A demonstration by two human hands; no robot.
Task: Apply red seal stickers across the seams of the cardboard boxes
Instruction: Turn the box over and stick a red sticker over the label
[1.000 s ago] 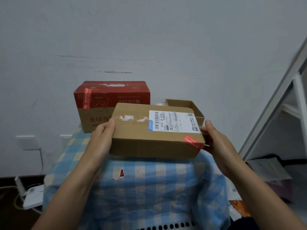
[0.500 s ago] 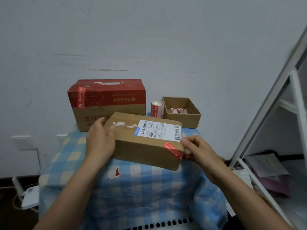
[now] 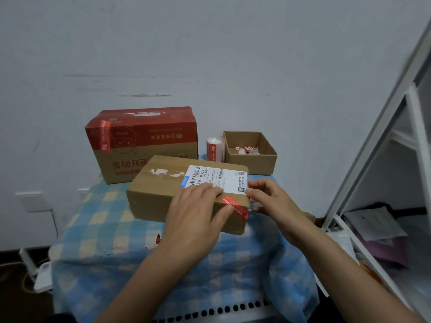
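Slanting over the box edge, the sticker is flanked by the flat left hand and the corner-pinching right hand.

- Dim, flat, cool light; the wall reads bluish-grey.
- Shadows are faint and soft-edged.
- Wide-angle distortion slants the white shelf frame at the right edge, where it smears.
- The lower left corner falls dark.
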